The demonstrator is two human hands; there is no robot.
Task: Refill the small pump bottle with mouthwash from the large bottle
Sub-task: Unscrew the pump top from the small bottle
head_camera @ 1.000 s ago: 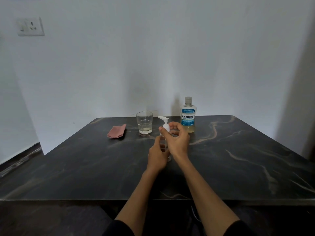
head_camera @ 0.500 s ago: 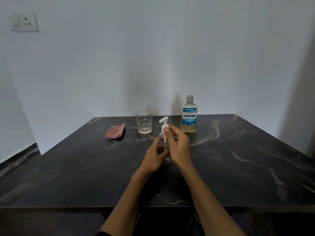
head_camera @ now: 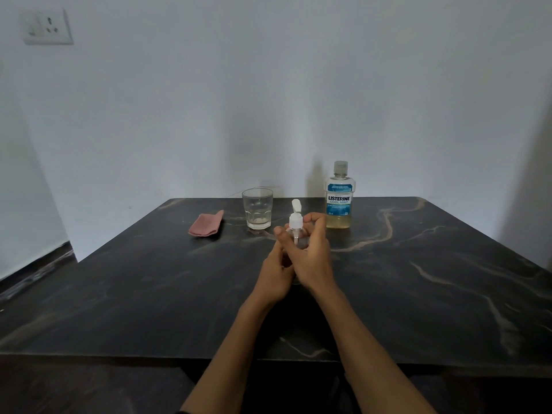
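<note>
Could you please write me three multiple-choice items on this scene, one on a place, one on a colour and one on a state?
1. What stands nearest the folded cloth?
A. drinking glass
B. Listerine bottle
C. wall socket

2. The cloth's colour is
A. blue
B. pink
C. white

3. The Listerine bottle's cap is
A. on
B. off, on the table
C. in the right hand

Answers:
1 A, the glass stands just right of the cloth.
2 B, it looks dusty pink.
3 A, the cap sits on the neck; both hands, left hand included, hold the small pump bottle.
</note>
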